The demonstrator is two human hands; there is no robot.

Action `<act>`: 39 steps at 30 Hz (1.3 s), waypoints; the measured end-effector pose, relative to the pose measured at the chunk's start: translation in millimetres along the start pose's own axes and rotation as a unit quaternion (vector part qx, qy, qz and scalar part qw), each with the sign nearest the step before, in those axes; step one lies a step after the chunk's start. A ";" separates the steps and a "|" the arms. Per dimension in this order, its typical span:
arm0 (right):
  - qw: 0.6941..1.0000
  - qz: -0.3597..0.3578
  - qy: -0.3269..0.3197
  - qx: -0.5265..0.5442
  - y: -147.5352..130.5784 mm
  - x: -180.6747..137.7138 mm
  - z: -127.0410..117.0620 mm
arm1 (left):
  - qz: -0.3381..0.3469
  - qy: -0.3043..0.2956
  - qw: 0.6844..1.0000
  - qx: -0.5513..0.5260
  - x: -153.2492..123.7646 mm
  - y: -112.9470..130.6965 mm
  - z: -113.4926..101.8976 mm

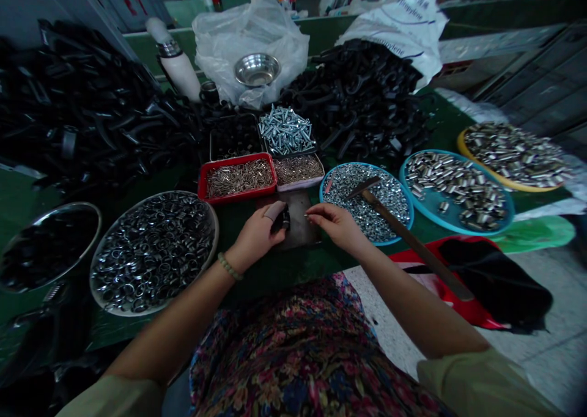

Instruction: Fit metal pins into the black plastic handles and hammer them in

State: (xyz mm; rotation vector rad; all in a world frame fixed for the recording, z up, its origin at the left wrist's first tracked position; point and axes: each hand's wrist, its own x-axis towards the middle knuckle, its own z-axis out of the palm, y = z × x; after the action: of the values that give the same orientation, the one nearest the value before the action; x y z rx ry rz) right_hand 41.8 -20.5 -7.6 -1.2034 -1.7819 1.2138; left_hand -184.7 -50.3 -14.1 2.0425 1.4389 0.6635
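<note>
My left hand (258,232) is closed around a small black part (285,217), held over a flat metal plate (300,218) on the green table. Across from it, my right hand (338,226) pinches something tiny and light at the fingertips, too small to name. A gap separates the two hands. Behind them sit a red tray (238,177) of small pins and a pale tray (300,171) of tiny metal pieces. A hammer (403,230) lies across the blue tray (409,204) of small shiny parts, just right of my right hand.
A round tray (211,246) of metal rings stands left. Another blue tray (448,216) and a yellow tray (518,186) hold metal cylinders. Piles of black parts (92,111) rise behind, with loose bolts (287,129), a steel bowl (257,70) and a white bottle (180,71).
</note>
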 end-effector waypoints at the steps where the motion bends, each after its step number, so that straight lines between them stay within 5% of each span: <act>1: 1.000 -0.002 0.001 -0.001 -0.8 -2.7 0.3 | -0.013 0.022 0.999 -0.044 -0.6 1.6 -2.0; 4: 1.000 -0.008 0.004 0.007 -2.0 -8.3 3.7 | -0.033 0.071 0.991 -0.106 -3.7 7.6 -4.9; 11: 0.994 -0.047 -0.039 -0.096 -2.9 10.7 11.3 | 0.027 -0.011 0.989 0.147 -12.3 12.6 13.7; 19: 0.969 -0.056 -0.067 -0.231 -3.3 30.3 23.7 | -0.053 0.049 0.995 0.068 -13.3 7.6 27.6; 29: 0.877 -0.161 -0.107 -0.440 -10.3 25.8 27.3 | -0.004 0.048 0.998 0.039 -17.4 1.6 24.0; 39: 0.846 -0.181 -0.107 -0.491 -12.2 23.0 22.5 | -0.007 0.069 0.996 0.059 -18.6 2.3 28.3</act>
State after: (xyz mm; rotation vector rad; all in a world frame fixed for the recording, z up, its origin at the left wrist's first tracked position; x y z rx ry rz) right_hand 9.9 -8.2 -3.6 -1.1407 -2.7849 0.1435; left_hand -169.9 -73.0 -34.6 2.1093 1.6048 0.7413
